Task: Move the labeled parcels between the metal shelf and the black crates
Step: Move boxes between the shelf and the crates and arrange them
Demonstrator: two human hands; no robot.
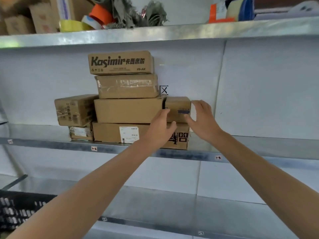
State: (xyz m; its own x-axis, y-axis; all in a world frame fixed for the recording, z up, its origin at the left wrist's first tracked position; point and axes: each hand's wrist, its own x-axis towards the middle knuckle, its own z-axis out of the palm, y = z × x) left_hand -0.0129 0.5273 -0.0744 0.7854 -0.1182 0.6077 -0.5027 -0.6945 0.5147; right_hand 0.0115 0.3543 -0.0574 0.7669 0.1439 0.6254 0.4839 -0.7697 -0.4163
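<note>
Small parcel (179, 107): on the metal shelf (51, 144), atop the bottom labeled box (120, 133).
My left hand (160, 128): fingers relaxed, touching its front-left edge.
My right hand (201, 118): spread wide at its right side, gripping nothing.

We count 7 cardboard parcels (128, 110) on the mid level, 3 tape rolls (101, 14) up top (orange, yellow, white-ish), 2 hands, i.e. left hand (160, 128) + right hand (202, 118), 1 black crate (17, 209) btm left, 3 levels of the metal shelf (241, 29) and approx 5 lil edge tags (94, 148).
</note>
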